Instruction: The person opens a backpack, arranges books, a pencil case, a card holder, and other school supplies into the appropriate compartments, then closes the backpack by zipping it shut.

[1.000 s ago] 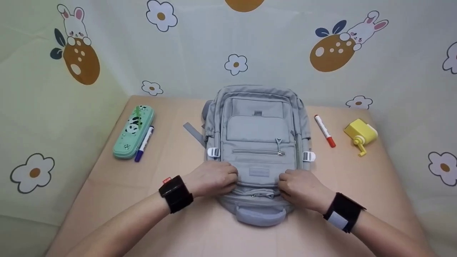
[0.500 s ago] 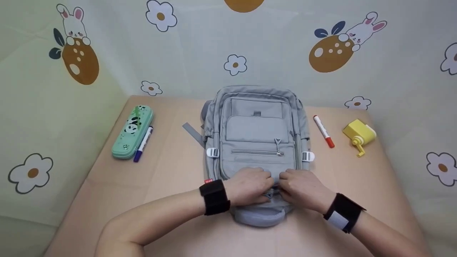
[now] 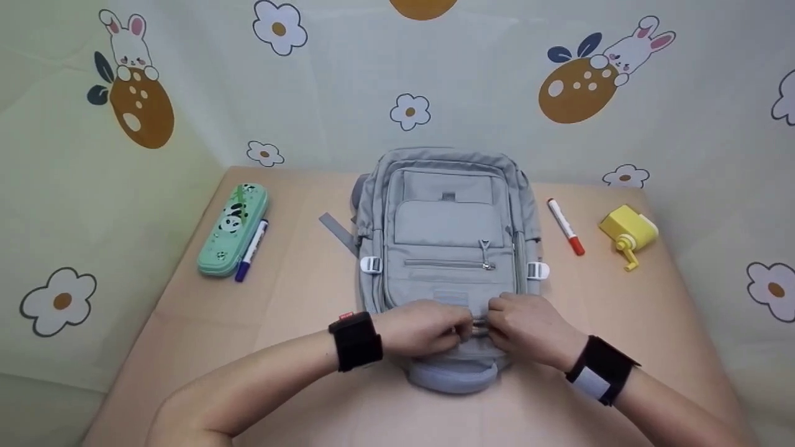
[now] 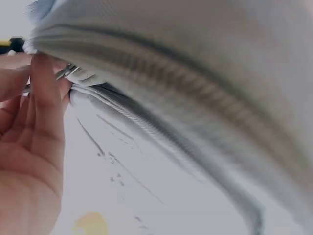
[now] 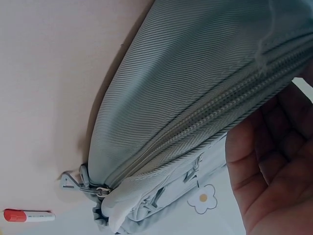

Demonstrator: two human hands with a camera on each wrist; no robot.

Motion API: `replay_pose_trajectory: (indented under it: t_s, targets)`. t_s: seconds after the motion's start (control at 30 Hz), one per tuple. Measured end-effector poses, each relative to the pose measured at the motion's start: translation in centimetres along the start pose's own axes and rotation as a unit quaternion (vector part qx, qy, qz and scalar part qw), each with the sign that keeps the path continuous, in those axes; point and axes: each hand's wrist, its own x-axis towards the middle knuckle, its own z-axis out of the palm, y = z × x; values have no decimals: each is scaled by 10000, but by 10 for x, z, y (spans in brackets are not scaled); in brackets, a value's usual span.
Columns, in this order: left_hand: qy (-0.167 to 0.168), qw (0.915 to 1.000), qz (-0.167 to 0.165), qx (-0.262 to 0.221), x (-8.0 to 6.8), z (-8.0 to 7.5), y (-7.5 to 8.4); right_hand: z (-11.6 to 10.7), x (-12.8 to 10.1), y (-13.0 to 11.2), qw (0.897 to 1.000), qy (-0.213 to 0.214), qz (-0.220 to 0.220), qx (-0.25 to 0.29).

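Head view: grey backpack [image 3: 448, 248] flat at frame centre, long axis running top to bottom, near end under both hands, left hand [image 3: 425, 328] and right hand [image 3: 528, 326] equally close, fingers curled, pinching its zipper pulls [image 3: 478, 327] between them.

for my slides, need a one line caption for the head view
Both hands, left hand and right hand, meet at the near end of a grey backpack on the table.

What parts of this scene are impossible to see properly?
- Head view: the zip pull between the left hand and right hand is covered by fingers.
- Left wrist view: the backpack is blurred.
- Right wrist view: the red marker is cut off by the edge.
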Motion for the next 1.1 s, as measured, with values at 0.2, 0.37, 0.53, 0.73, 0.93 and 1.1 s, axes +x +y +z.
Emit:
replay_pose_trajectory:
  t_s: [0.2,0.37,0.53,0.73,0.93,1.1]
  targets:
    - [498,9948,-748,-475,-18,-3,-5,-4,-1,0,10000,-14,-3,-64]
    - [873,9912,-963,-235,-33,-3,-7,-7,-3,0,9999,149,-21,1]
    - [878,9906,-1048,65,-43,-4,-7,-9,-4,0,9998,212,-26,-6]
    - [796,9881,-1294,223,-53,-5,-10,-10,-3,-1,9999,99,12,40]
    - [899,9823,-1495,687,-73,-10,-21,-11,-4,-1,9999,101,16,52]
    - [976,9794,-1463,995,-86,-16,-30,-14,-3,0,9999,116,18,54]
